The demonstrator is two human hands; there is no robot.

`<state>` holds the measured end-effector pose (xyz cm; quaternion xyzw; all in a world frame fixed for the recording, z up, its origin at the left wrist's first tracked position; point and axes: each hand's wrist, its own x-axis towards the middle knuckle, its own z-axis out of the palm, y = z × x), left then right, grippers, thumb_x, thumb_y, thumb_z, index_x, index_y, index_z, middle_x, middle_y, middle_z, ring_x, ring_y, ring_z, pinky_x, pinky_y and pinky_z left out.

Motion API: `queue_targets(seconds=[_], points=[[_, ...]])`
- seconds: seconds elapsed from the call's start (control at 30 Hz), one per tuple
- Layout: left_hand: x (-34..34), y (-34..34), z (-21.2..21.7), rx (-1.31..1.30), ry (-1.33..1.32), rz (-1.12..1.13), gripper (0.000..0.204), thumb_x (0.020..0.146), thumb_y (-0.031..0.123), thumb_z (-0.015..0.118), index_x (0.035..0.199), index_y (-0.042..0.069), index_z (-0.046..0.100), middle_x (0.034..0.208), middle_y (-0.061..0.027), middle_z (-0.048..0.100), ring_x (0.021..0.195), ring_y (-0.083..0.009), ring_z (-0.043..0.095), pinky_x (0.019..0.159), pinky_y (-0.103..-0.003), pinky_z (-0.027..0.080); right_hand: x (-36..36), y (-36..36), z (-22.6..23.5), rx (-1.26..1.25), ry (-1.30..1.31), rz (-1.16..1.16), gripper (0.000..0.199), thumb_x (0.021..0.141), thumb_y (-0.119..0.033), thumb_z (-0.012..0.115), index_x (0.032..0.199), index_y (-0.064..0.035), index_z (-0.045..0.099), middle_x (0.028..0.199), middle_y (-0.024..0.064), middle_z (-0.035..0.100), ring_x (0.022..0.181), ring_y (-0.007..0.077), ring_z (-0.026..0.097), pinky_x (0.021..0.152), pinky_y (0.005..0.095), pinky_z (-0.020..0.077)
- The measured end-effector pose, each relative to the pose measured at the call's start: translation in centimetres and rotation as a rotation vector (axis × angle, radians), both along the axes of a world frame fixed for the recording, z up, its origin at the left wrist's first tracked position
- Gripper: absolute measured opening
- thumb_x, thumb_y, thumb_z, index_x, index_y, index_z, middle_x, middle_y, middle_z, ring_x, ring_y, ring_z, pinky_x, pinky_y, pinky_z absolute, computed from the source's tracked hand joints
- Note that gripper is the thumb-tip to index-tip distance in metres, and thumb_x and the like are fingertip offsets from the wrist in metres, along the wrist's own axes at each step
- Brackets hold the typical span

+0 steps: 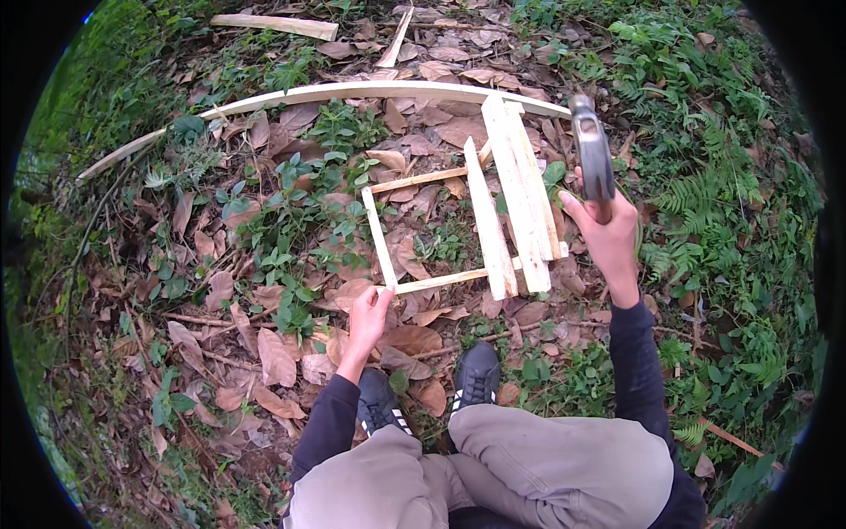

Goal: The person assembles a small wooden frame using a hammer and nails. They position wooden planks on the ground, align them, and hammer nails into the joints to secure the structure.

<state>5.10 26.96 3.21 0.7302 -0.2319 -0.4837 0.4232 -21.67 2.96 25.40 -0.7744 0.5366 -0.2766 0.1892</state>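
Note:
My right hand (610, 231) is wrapped round the handle of a claw hammer (594, 154), its metal head raised at the right of a small wooden frame. My left hand (368, 316) pinches the near left corner of that wooden frame (381, 238), which lies on the leafy ground. Thin strips make up the frame's left, far and near sides. Across its right part lie several pale wooden slats (520, 194), with a narrower pointed slat (487, 220) just left of them. Whether the slats are nailed down I cannot tell.
A long pale wooden strip (352, 92) stretches across the ground beyond the frame. Farther off lie a short board (275, 25) and a split sliver (397, 40). Dry leaves and low green plants (714, 194) cover the ground. My shoes (476, 375) are close to the frame's near side.

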Motion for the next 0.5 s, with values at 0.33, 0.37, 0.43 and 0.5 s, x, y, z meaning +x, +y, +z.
queue_targets(seconds=[0.33,0.37,0.43,0.5], points=[[-0.1,0.5,1.6,-0.067,-0.079,-0.027,0.039,0.103,0.037,0.065,0.093,0.0,0.069,0.07,0.0062,0.05,0.069,-0.0045,0.04,0.059,-0.028,0.034,3.1,-4.7,-4.3,0.291,0.121,-0.011,0.036,0.072,-0.03,0.087,0.081,0.0004,0.071,0.069,0.0036,0.068,0.064,0.0092,0.063,0.065,0.0304,0.0522],[0.1,0.5,1.7,-0.076,-0.079,-0.032,0.034,0.102,0.034,0.067,0.105,0.0,0.072,0.071,0.0028,0.058,0.067,-0.0054,0.045,0.06,-0.029,0.038,3.4,-4.5,-4.1,0.231,0.104,-0.006,0.031,0.073,-0.027,0.085,0.078,0.0003,0.07,0.067,0.0021,0.066,0.062,0.01,0.061,0.062,0.0307,0.0507],[0.0,0.6,2.2,-0.071,-0.083,-0.001,0.034,0.102,0.033,0.068,0.101,-0.001,0.071,0.071,0.0029,0.057,0.067,-0.0052,0.045,0.059,-0.029,0.038,3.8,-3.8,-3.1,0.238,0.043,-0.049,0.031,0.072,-0.025,0.085,0.073,-0.0019,0.065,0.065,0.001,0.064,0.06,0.0095,0.059,0.061,0.0302,0.0495],[-0.1,0.4,2.6,-0.078,-0.064,0.023,0.032,0.103,0.03,0.068,0.098,-0.001,0.069,0.07,0.0041,0.055,0.066,-0.0037,0.043,0.058,-0.027,0.036,3.3,-4.2,-3.1,0.248,-0.014,-0.072,0.033,0.072,-0.024,0.086,0.069,-0.0045,0.06,0.063,-0.0001,0.061,0.059,0.0087,0.056,0.059,0.0297,0.0484]])
